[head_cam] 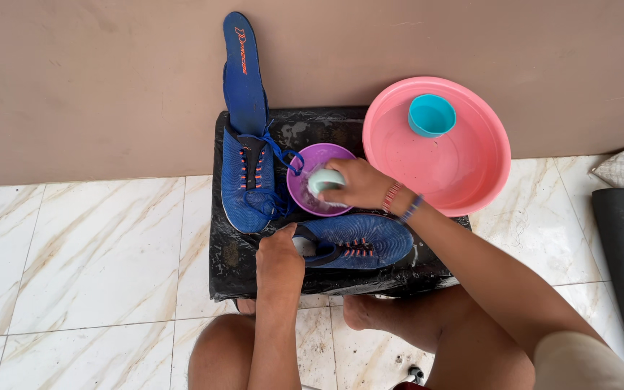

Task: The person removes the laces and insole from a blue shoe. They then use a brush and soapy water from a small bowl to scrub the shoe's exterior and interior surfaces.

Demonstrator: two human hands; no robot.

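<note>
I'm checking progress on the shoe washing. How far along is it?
Done: the insole is out, propped on the wall, and the pink basin holds water. In hand: the left hand steadies the lying shoe while the right hand dips a pale brush into the purple bowl. Left: the laced second shoe.

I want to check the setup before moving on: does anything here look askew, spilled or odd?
One insole is out of its shoe, propped against the wall. The pink basin overhangs the black-covered stand's edge. No spill is visible.

Black-wrapped bench (232, 253) on marble floor (88, 245): two blue shoes (248, 180) (359, 242), purple bowl (312, 189), pink basin (464, 159) overhanging right edge.
</note>
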